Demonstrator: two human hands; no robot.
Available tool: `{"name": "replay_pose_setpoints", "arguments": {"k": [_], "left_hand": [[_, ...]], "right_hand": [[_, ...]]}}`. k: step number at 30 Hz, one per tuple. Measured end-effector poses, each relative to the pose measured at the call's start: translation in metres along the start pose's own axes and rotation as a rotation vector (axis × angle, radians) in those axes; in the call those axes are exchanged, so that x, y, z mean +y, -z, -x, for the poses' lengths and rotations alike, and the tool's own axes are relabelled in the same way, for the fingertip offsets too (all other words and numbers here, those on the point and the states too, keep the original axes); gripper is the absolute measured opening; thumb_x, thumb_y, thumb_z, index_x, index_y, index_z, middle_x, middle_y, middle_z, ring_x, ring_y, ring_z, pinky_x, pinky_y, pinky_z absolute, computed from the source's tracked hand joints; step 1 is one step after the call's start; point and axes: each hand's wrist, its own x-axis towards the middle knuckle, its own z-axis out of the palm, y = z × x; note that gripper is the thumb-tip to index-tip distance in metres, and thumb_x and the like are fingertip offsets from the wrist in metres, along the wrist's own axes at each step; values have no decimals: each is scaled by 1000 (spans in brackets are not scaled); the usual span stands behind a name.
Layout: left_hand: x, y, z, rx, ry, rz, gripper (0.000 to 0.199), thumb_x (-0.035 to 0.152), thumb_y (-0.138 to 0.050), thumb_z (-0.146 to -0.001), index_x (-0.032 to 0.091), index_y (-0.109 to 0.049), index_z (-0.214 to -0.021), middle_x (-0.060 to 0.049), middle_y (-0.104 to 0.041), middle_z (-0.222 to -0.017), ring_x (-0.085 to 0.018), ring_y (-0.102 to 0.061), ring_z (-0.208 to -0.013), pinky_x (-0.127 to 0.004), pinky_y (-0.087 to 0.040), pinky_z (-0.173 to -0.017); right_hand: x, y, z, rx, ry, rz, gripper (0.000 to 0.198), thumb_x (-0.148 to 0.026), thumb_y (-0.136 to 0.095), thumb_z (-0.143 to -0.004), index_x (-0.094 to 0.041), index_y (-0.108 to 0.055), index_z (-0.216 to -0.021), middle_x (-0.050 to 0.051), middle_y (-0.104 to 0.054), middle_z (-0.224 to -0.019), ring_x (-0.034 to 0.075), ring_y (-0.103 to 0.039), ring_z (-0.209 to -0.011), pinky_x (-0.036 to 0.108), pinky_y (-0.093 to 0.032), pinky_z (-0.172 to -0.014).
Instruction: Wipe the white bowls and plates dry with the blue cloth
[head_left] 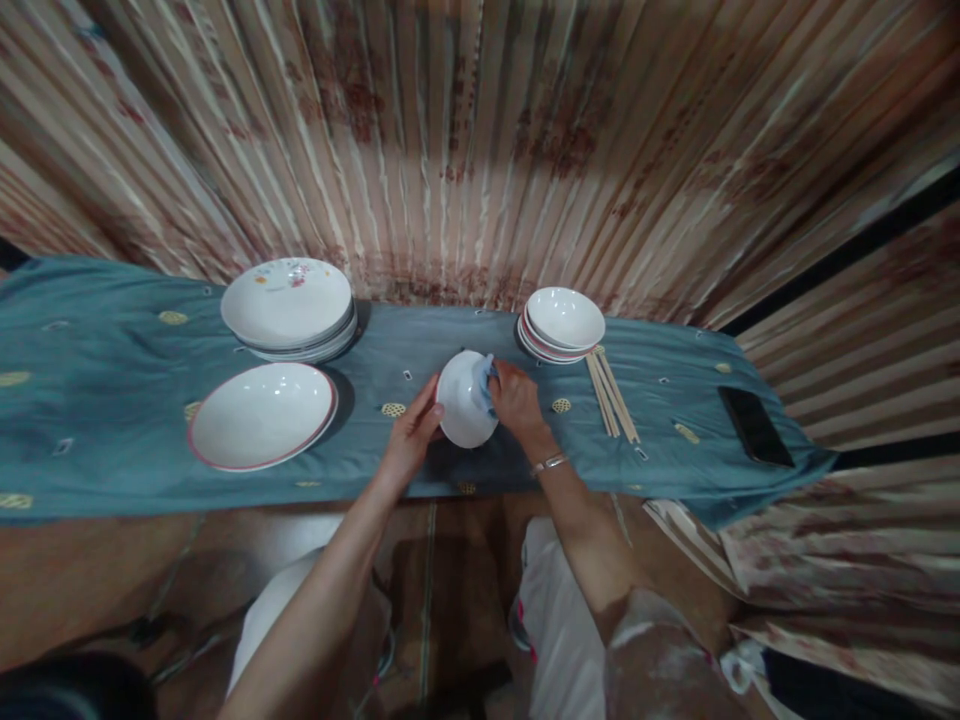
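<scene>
White bowl [463, 418] was over middle of blue-green tablecloth [390, 455], between both hands; could not tell if it touched cloth below. Left hand [415, 422] held bowl at its left side. Right hand [516, 397] pinched blue rag [485, 385] against bowl's right side. Small bowl stack [566, 318] stood behind, to right, with chopsticks [611, 395] just beside. Far right: black phone [755, 425]. To left: big plate stack [289, 305], red-rimmed dish [259, 415] in front.
</scene>
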Motion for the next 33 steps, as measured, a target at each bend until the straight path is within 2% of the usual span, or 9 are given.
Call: {"name": "replay_pose_setpoints", "arguments": {"k": [7, 17, 22, 25, 29, 33], "left_hand": [[-1, -1, 0, 17, 6, 30, 86, 65, -77, -68, 25, -58, -142, -11, -54, -150, -39, -51, -134, -45, -59, -90], [0, -3, 1, 19, -2, 40, 83, 62, -77, -69, 28, -58, -142, -9, -50, -153, -39, -49, -136, -45, -60, -89], [-1, -3, 4, 17, 2, 18, 81, 60, -75, -73, 29, -54, -145, -8, -49, -154, -37, -48, -137, -42, -60, -88], [-3, -3, 5, 23, 3, 20, 81, 59, -74, -73, 29, -54, -145, -8, -49, -155, -37, -48, -137, -41, -60, -87], [-2, -4, 8, 29, 25, 54, 80, 58, -75, -73, 29, -55, -144, -7, -50, -153, -36, -49, -137, -42, -60, -89], [-1, -4, 10, 20, 16, 82, 77, 63, -69, -77, 27, -55, -144, -6, -47, -156, -36, -44, -141, -43, -60, -89]], "right_hand": [[2, 2, 24, -82, -30, 67, 28, -14, -46, -98, -7, -62, -120, 21, -73, -103, 25, -70, -96, 38, -55, -88], [-14, 11, 42, -127, -156, 96, 24, -10, -47, -97, -9, -59, -118, 18, -73, -108, 22, -71, -99, 32, -53, -88], [-15, 10, 55, -101, -109, 126, 27, -7, -46, -96, -8, -61, -118, 19, -73, -105, 23, -70, -96, 32, -53, -84], [-18, 12, 64, -100, -57, 154, 26, -5, -45, -94, -9, -64, -112, 18, -73, -101, 23, -69, -95, 33, -53, -85], [-27, 20, 74, -123, 7, 140, 24, -4, -46, -93, -11, -65, -106, 16, -73, -102, 24, -66, -98, 33, -51, -90], [-37, 31, 81, -178, 39, 92, 24, -5, -48, -93, -12, -65, -109, 15, -72, -106, 25, -66, -100, 33, -51, -92]]}}
